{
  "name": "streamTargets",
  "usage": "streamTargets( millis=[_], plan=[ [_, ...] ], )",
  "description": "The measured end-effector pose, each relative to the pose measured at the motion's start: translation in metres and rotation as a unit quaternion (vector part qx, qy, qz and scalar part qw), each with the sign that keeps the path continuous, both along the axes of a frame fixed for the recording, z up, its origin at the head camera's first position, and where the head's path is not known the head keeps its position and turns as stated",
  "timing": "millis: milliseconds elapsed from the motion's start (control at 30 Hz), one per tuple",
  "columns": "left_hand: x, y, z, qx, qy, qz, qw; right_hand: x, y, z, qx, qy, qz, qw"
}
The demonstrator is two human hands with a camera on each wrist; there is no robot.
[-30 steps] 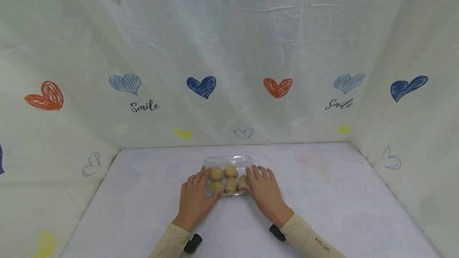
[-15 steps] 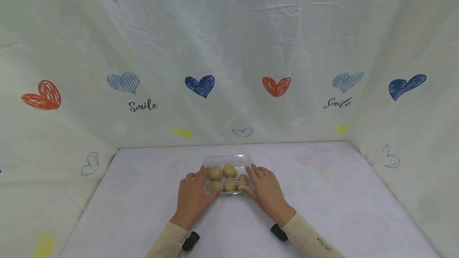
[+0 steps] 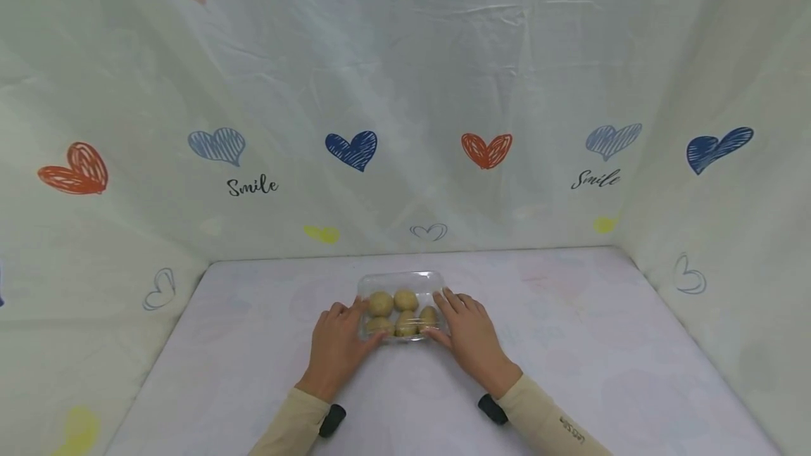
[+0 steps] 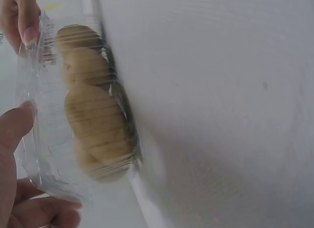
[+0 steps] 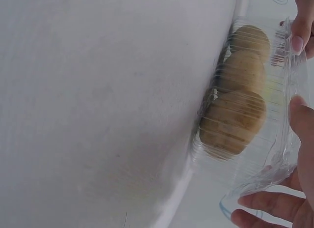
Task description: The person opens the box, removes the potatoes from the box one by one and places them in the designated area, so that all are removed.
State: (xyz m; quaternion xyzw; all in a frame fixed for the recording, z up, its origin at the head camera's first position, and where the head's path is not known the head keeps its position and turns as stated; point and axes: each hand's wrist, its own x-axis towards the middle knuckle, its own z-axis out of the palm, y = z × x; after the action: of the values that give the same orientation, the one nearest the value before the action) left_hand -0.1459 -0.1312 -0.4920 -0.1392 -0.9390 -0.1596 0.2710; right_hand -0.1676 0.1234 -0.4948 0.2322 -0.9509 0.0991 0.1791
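A clear plastic container (image 3: 402, 280) with ribbed walls sits on the table, holding several round, yellow-brown potatoes (image 3: 380, 304). My left hand (image 3: 336, 350) grips its left side, thumb at the near corner and fingers along the side. On the opposite side my right hand (image 3: 474, 340) holds it the same way. In the left wrist view, the left thumb (image 4: 19, 122) presses the container's rim, with curled fingers lower down. The right wrist view shows the right thumb (image 5: 298, 112) on the rim too. Whether a lid covers the potatoes I cannot tell.
The white table (image 3: 602, 371) ends at a pale cloth backdrop (image 3: 405, 76) printed with hearts and "Smile", which also rises at both sides. A black wrist device (image 3: 332, 421) is by the left sleeve, another black device (image 3: 492, 409) by the right.
My left hand has shifted slightly left and its fingers have bent more at the container's side. The right hand and the potatoes look almost unmoved; the head view has tilted a little.
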Motion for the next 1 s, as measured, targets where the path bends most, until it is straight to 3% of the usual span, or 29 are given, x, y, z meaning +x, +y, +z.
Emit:
streamTargets(
  millis=[233,533,1000],
  plan=[
    [-0.0015,-0.0015,-0.0021,-0.013,0.044,-0.011,0.9989,0.0004,0.0,-0.0002,0.002,0.004,-0.001,1.0],
    [0.0003,-0.0053,-0.0018,-0.029,0.058,-0.02,0.9977,0.0007,-0.0001,-0.0014,-0.01,0.024,0.011,0.9996],
    [0.0045,-0.0059,-0.0057,-0.065,0.11,-0.032,0.9913,0.0017,-0.0008,-0.0016,-0.022,0.013,0.021,0.9995]
  ],
)
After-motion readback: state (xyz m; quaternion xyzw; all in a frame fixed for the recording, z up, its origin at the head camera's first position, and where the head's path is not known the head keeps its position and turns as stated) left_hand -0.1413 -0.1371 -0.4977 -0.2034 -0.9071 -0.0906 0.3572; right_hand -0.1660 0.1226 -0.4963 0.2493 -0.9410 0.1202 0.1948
